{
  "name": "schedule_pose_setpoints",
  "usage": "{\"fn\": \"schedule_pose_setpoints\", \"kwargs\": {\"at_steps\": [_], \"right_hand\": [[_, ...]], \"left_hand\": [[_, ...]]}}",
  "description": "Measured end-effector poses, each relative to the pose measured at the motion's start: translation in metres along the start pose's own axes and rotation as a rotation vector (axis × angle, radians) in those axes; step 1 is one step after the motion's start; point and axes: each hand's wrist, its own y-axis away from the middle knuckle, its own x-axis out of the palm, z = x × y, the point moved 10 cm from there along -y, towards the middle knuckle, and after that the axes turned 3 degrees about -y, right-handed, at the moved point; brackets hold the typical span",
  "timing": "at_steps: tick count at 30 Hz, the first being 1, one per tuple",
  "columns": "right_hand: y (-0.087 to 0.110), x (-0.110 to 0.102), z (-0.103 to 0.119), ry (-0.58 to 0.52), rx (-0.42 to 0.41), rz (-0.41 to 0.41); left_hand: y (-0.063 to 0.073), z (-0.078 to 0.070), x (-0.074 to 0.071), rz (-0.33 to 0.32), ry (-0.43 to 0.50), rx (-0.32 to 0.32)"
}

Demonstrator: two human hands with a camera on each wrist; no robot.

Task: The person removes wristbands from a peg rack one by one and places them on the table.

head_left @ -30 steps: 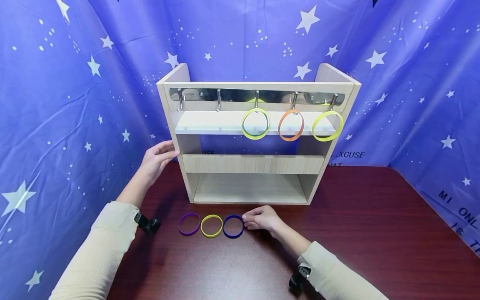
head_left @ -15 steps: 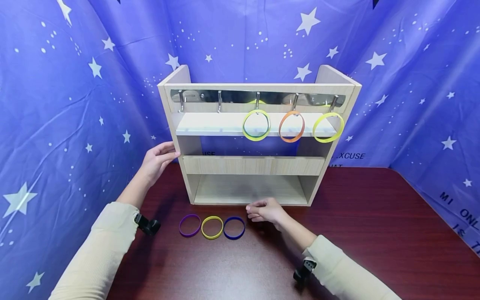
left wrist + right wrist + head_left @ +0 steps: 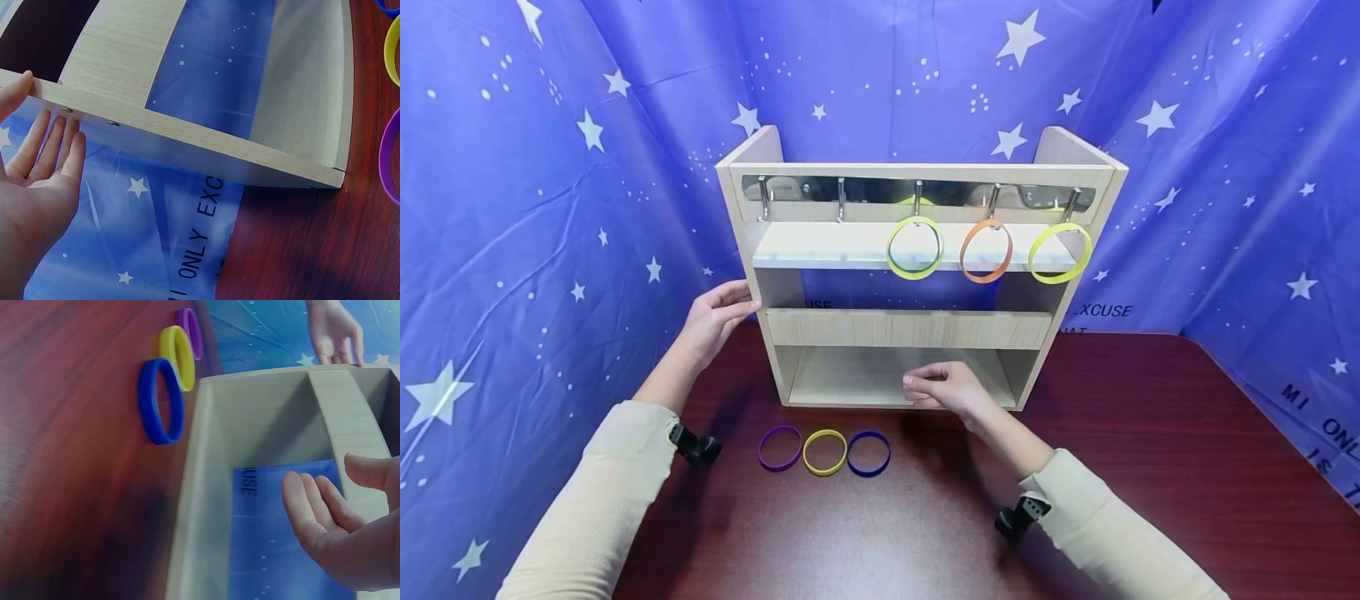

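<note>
My left hand (image 3: 709,321) rests against the left side of a light wooden shelf (image 3: 910,329). In the left wrist view its thumb lies at the front edge and the straight fingertips touch the outer side. Before the shelf's lower opening my right hand (image 3: 947,387) is raised, loosely bent and holding nothing; the right wrist view shows a gap between thumb and fingers (image 3: 306,509). On the table lie a purple wristband (image 3: 780,448), a yellow wristband (image 3: 825,452) and a blue wristband (image 3: 868,453), side by side and apart from both hands.
A metal hook rail (image 3: 820,190) runs along the shelf's top. Yellow-green and dark green bands (image 3: 914,273) share its middle hook. Right of them hang an orange band (image 3: 986,277) and a yellow band (image 3: 1060,277). The two left hooks are bare. Starry blue cloth (image 3: 880,75) surrounds the table.
My right hand has let go of the blue wristband's right side and risen up and rightward to the lower shelf opening. The three wristbands lie where they were, and my left hand has stayed put.
</note>
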Motion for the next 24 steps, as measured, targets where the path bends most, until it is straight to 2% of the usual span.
{"fn": "schedule_pose_setpoints", "kwargs": {"at_steps": [7,13,18,24], "right_hand": [[0.004,-0.011,0.029,-0.044,-0.073,-0.001],[0.010,-0.018,0.049,-0.068,-0.121,0.016],[0.014,-0.021,0.063,-0.093,-0.166,0.021],[0.020,-0.024,0.085,-0.079,-0.246,-0.011]], "left_hand": [[-0.002,0.000,0.001,0.000,0.013,0.009],[-0.001,0.003,0.001,0.003,0.011,-0.015],[-0.001,0.002,0.003,0.010,0.012,-0.009],[-0.001,0.000,0.001,0.002,0.031,-0.002]]}}
